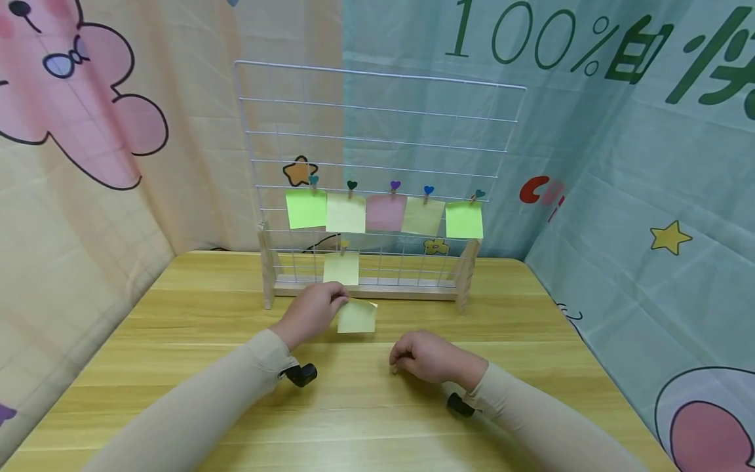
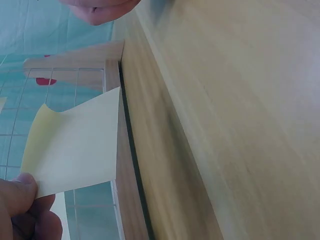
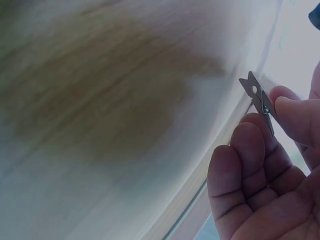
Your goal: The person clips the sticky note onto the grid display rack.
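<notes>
A pale yellow sticky note (image 1: pixel 356 316) hangs from my left hand (image 1: pixel 315 311), pinched at one corner between thumb and fingers. In the left wrist view the same sticky note (image 2: pixel 82 142) shows a curled edge. My right hand (image 1: pixel 433 356) is lower and to the right, above the table. Between its thumb and fingers it holds a small wooden clothespin (image 3: pixel 260 100), seen plainly in the right wrist view. Behind my left hand, a pale note (image 1: pixel 341 270) hangs low on the white wire grid (image 1: pixel 383 147), held by a yellow-topped clip (image 1: pixel 345 245).
Higher on the grid hangs a row of notes: green (image 1: pixel 306 210), cream (image 1: pixel 345 214), pink (image 1: pixel 386 213), pale yellow (image 1: pixel 423 217) and another green one (image 1: pixel 464 220), each under a heart-topped clip. A wooden base (image 1: pixel 366 290) carries the grid on the table (image 1: pixel 330 419). Printed curtains (image 1: pixel 637 196) surround it.
</notes>
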